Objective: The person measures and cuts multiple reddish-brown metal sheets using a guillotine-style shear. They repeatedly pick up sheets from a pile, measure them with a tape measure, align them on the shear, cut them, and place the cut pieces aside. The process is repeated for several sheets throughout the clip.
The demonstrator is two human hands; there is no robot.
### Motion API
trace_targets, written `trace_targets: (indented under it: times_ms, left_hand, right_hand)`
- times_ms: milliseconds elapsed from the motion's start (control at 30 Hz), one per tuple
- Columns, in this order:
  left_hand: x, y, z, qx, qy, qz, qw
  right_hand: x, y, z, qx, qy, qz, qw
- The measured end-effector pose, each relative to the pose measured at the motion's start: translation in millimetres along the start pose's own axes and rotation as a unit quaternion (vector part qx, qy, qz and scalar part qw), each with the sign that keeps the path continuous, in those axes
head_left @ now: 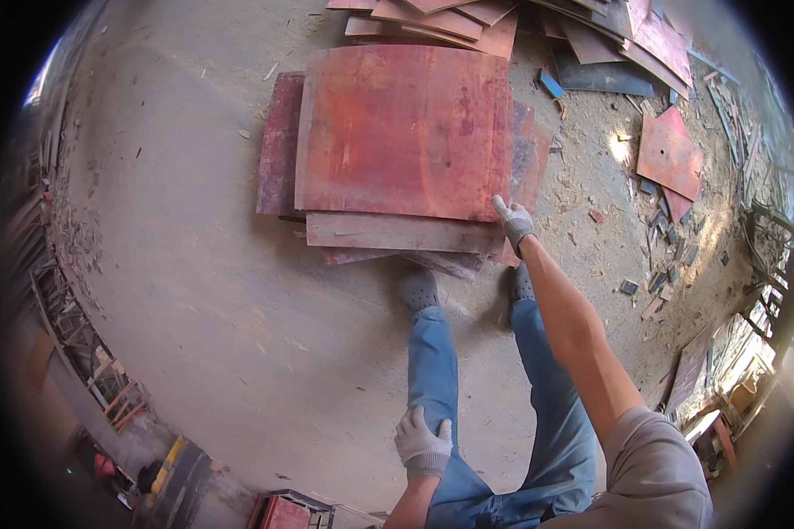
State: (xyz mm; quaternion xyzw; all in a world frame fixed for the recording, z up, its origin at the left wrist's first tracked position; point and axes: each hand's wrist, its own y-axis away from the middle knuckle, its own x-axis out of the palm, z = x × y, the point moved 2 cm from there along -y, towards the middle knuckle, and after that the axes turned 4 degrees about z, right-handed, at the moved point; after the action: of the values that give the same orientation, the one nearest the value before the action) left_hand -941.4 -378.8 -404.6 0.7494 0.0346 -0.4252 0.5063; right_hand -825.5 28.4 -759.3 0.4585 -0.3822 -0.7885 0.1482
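Observation:
A reddish-orange plywood sheet (406, 132) lies on top of a loose stack in front of my feet. My right hand (513, 219), in a pale grey knitted glove, pinches the sheet's near right corner; the fingers under its edge are partly hidden. Below that sheet, a duller plywood sheet (397, 231) sticks out toward me, and a dark red one (280, 145) shows at the left. Other boards in the stack lie askew. My left hand (423, 438), also gloved, rests on my left leg with its fingers apart, holding nothing.
Behind the stack is a heap of plywood sheets (450, 22). Two reddish offcuts (666, 159) lie at the right among wood scraps and sawdust. A metal rack (75, 331) stands along the left. Near the bottom edge is a red-topped frame (287, 511).

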Motion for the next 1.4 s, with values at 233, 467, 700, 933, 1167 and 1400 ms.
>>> trace_targets:
  times_ms: [233,467,700,933,1167,1400]
  left_hand:
    - [-36.5,-14.2,25.7,-0.014,-0.004,0.032,0.999]
    - [-55.1,-30.4,23.8,-0.007,-0.003,0.032,0.999]
    - [-76.2,-17.6,22.4,-0.041,-0.002,0.064,0.997]
    - [-211.3,-111.7,49.1,0.014,0.167,-0.291,0.942]
    - [-240.2,-362.1,32.7,0.024,0.008,0.083,0.996]
    - [-113.1,-325.3,35.6,-0.048,0.161,0.305,0.937]
  right_hand:
    - [12.1,68.7,36.8,0.033,-0.065,0.088,0.993]
    - [45.8,163.1,74.7,0.068,-0.312,0.215,0.923]
    - [-7.0,234.2,109.1,0.039,-0.448,0.213,0.867]
    - [-148.6,368.7,58.1,0.102,-0.500,0.262,0.819]
    - [-235.8,453.8,-28.3,0.211,-0.500,0.230,0.808]
    - [-246.8,403.3,-90.1,0.235,-0.573,0.154,0.770]
